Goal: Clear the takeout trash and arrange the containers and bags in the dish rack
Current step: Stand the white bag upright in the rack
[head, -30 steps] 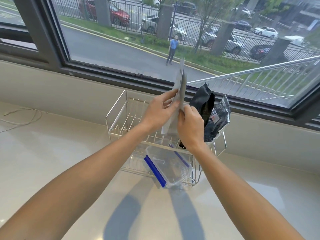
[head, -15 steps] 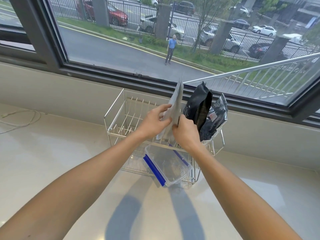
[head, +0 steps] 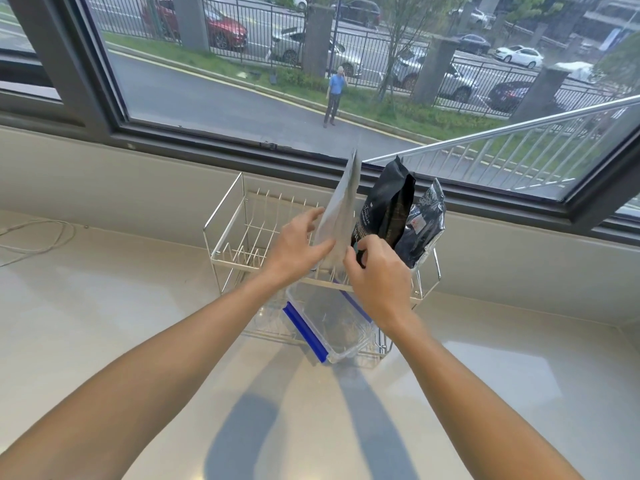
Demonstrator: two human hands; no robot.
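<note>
A flat grey bag (head: pixel 341 206) stands on edge in the upper tier of the wire dish rack (head: pixel 227 216), left of a black coffee bag (head: pixel 389 199) and a shiny black foil bag (head: pixel 424 226). My left hand (head: pixel 299 245) lies against the grey bag's left face with the fingers spread. My right hand (head: pixel 379 275) pinches the grey bag's lower right edge, in front of the black coffee bag. A clear plastic container with blue clips (head: pixel 322 320) sits tilted in the rack's lower tier, partly hidden by my right wrist.
The rack stands on a pale counter (head: pixel 138 323) against a low wall under a wide window (head: pixel 242 98). The rack's upper left slots hold nothing. A thin white cable (head: pixel 41 237) lies on the counter at far left.
Both hands have lowered the grey bag from above the rack into the upper tier beside the black bags. My left fingers have spread out from their grip.
</note>
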